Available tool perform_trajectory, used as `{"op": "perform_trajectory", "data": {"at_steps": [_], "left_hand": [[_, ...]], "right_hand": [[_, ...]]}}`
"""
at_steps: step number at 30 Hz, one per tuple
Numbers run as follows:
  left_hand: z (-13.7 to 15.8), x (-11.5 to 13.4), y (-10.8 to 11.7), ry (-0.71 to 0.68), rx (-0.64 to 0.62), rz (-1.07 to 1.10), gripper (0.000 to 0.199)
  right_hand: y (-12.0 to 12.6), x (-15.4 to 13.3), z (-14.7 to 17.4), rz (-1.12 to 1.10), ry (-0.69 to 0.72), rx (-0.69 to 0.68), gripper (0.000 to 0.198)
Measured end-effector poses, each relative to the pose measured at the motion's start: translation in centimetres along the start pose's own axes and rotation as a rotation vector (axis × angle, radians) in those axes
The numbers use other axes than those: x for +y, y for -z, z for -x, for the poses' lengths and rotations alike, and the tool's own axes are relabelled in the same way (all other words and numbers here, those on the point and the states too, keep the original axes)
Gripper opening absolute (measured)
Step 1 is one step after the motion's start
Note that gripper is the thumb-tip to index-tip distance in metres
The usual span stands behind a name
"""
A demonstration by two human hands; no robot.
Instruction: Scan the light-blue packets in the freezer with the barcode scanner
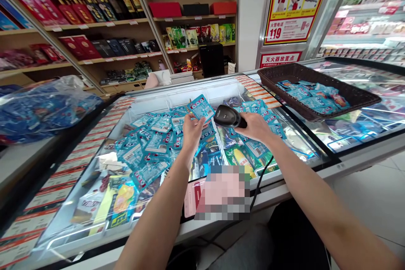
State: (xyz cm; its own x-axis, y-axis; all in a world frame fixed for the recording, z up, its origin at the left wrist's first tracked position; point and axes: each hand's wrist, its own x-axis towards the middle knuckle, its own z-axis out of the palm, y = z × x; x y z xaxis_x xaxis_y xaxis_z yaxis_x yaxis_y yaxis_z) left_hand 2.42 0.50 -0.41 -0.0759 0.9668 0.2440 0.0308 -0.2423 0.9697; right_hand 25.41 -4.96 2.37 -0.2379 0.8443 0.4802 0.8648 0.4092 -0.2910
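Between the fingers of my left hand [193, 128] is a small blue snack packet [201, 108], held up with its printed, barcoded side facing me. My right hand [255, 125] is wrapped around the handle of a black barcode scanner [226, 116]. The scanner's head points left, close beside the packet. From its handle a black cable [262, 177] runs down toward the front edge. Many more blue packets [158, 143] lie spread on the glass freezer top under and around my hands.
A brown woven basket [275, 76] with blue packets stands at the right on the freezer. A clear bag [47, 105] of blue packs sits at the left. Near the front edge lies a partly blurred tablet or screen [193, 198]. Stocked shelves [104, 25] stand behind.
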Motion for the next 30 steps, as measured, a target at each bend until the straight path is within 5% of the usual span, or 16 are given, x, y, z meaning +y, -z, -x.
{"op": "perform_trajectory", "data": {"at_steps": [30], "left_hand": [[0.07,-0.13,0.09,-0.03,-0.067,-0.01,0.037]], "right_hand": [[-0.15,-0.09,0.03,0.025,0.029,-0.006,0.022]]}}
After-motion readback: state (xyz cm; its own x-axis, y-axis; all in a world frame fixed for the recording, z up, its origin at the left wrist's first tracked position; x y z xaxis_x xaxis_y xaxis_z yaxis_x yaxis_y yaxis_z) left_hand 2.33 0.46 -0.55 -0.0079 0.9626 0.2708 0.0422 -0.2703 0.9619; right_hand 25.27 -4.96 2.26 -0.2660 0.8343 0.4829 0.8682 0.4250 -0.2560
